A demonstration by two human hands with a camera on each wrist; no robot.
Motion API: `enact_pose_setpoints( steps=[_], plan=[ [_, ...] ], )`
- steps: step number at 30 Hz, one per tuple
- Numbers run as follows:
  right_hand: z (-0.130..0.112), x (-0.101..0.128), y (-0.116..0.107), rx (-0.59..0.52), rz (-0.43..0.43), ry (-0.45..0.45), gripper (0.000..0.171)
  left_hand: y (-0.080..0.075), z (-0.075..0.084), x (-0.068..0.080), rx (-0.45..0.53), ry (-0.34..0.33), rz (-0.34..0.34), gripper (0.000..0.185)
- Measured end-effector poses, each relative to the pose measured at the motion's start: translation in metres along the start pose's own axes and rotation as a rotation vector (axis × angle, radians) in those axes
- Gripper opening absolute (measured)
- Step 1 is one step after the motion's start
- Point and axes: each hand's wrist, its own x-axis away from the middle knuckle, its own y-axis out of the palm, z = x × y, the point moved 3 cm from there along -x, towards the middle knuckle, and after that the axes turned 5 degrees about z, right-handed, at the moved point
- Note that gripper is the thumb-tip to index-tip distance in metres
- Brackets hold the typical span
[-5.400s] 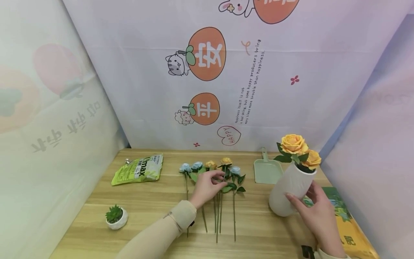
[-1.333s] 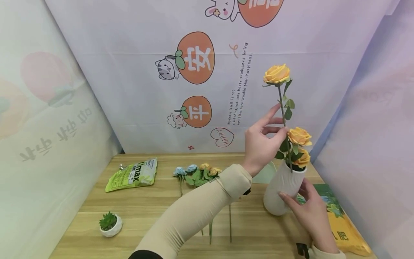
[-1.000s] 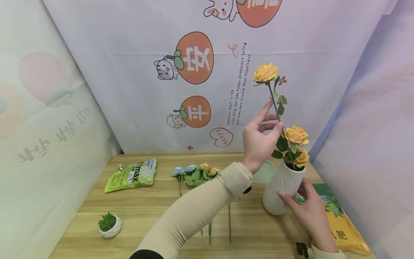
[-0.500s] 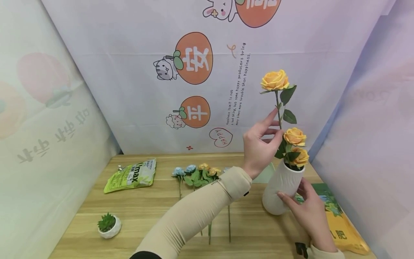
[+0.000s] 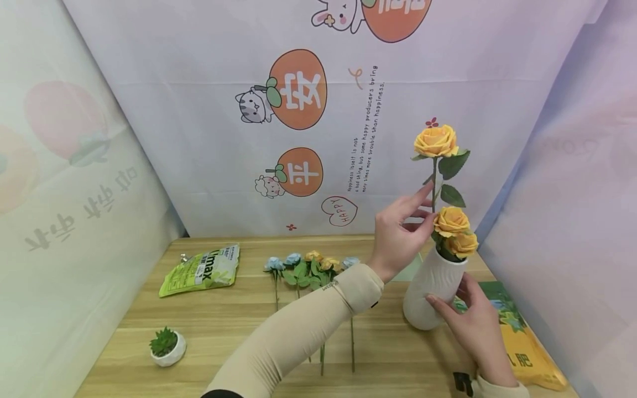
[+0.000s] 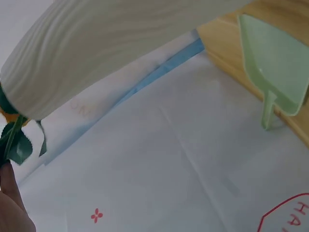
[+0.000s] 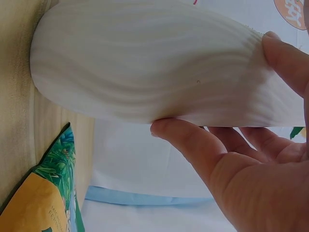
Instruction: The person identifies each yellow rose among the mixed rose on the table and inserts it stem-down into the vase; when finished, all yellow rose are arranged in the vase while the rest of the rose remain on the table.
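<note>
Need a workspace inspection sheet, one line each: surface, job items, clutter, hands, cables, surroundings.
Surface: wood-grain table, partly hidden by the left sleeve.
Job items: white vase with two yellow roses at its mouth; raised yellow rose above them, lower stem hidden; blue flowers and smaller yellow flowers lying on the table.
Clutter: green-and-white pouch and potted succulent at left; pale green dustpan near the back edge; yellow-and-green bag at right.
Hands: left hand pinches the raised rose's stem; right hand grips the vase.
Cables: nothing seen.
Surroundings: printed white sheets at back and sides.
</note>
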Motion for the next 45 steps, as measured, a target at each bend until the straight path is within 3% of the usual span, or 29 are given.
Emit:
enact_pose_setpoints(
  steps=[18, 24, 30, 35, 39, 45],
  plan=[
    [0.001, 0.0, 0.0, -0.019, 0.027, -0.04, 0.094, 0.012, -0.02, 0.04, 0.013, -0.147, -0.061, 0.06],
    [0.001, 0.0, 0.0, -0.007, 0.015, -0.025, 0.096, 0.007, -0.019, 0.038, 0.05, -0.206, -0.033, 0.051],
    [0.001, 0.0, 0.001, -0.013, 0.017, -0.029, 0.095, 0.006, -0.016, 0.024, 0.153, -0.313, 0.048, 0.034],
    [0.002, 0.0, 0.001, -0.007, 0.023, -0.033, 0.095, 0.006, -0.015, 0.015, 0.208, -0.36, 0.097, 0.027],
    [0.002, 0.0, 0.001, -0.002, 0.024, -0.033, 0.095, 0.006, -0.015, 0.016, 0.186, -0.367, 0.077, 0.021],
    [0.002, 0.0, 0.001, -0.01, 0.021, -0.037, 0.094, 0.007, -0.018, 0.029, 0.019, -0.359, -0.02, 0.016]
  ],
)
